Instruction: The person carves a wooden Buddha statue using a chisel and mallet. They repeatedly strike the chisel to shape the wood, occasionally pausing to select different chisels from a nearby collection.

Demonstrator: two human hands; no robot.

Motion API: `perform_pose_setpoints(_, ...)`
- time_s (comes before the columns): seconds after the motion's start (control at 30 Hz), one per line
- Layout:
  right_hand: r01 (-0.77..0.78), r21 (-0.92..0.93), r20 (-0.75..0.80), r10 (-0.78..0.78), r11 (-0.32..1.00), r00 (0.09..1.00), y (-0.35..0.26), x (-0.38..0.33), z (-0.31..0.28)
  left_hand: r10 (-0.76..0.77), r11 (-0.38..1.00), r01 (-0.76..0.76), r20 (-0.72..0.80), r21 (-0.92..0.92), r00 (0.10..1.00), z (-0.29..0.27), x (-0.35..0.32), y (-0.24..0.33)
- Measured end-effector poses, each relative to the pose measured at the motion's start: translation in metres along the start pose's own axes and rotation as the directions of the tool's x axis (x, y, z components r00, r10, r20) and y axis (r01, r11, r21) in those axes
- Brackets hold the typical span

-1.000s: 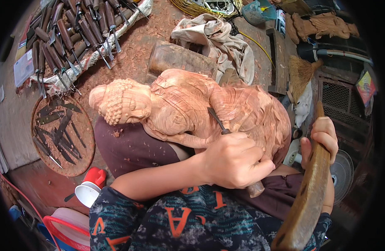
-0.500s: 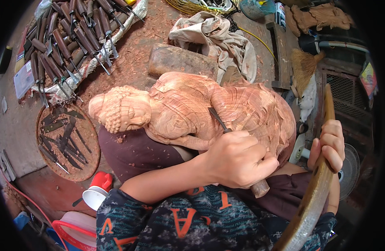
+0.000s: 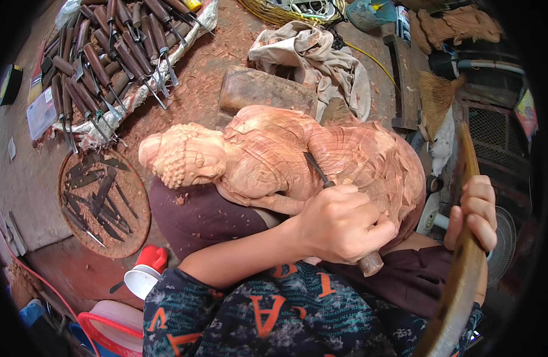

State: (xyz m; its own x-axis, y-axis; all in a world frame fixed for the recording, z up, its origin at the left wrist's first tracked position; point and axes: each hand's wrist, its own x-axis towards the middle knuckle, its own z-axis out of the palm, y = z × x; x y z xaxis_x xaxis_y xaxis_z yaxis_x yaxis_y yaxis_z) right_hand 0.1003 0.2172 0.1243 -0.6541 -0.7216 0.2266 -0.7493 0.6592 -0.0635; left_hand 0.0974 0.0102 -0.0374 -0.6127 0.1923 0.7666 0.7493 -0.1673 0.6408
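Since a moment earlier, we had lifted the wooden mallet (image 3: 461,262) higher at the right edge, right hand (image 3: 477,209) wrapped around it. Our left hand (image 3: 339,223) gripped the chisel (image 3: 340,205) tightly; its blade pointed up-left into the wooden statue (image 3: 274,157) in mid-frame.

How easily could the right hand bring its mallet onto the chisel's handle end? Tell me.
Probably yes: the right hand holds the wooden mallet just beside the chisel, whose butt end protrudes below the left hand, nothing between.
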Motion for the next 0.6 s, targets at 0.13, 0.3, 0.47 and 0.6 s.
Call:
perform_pose_setpoints(0.13, -0.011, -0.249, 0.118, 0.041, 0.968, 0.992, -0.002, 0.005, -0.003, 0.026, 1.0, -0.026, 0.027, 0.003, 0.999, -0.003, -0.003, -0.001)
perform_pose_setpoints(0.3, 0.072, 0.138, -0.22, -0.041, 0.988, 0.975, 0.007, -0.008, 0.009, 0.046, 0.999, -0.046, -0.042, -0.001, 0.998, 0.002, -0.007, -0.004)
perform_pose_setpoints(0.47, -0.046, -0.092, 0.168, 0.061, 0.995, 0.984, 0.009, 0.004, 0.007, 0.107, 0.956, -0.166, -0.241, -0.241, 0.965, -0.013, -0.007, -0.029)
perform_pose_setpoints(0.6, -0.236, 0.139, -0.011, 0.24, 0.962, 0.971, 0.015, -0.007, 0.022, 0.186, 0.963, -0.241, -0.35, -0.12, 0.918, -0.02, -0.023, -0.029)
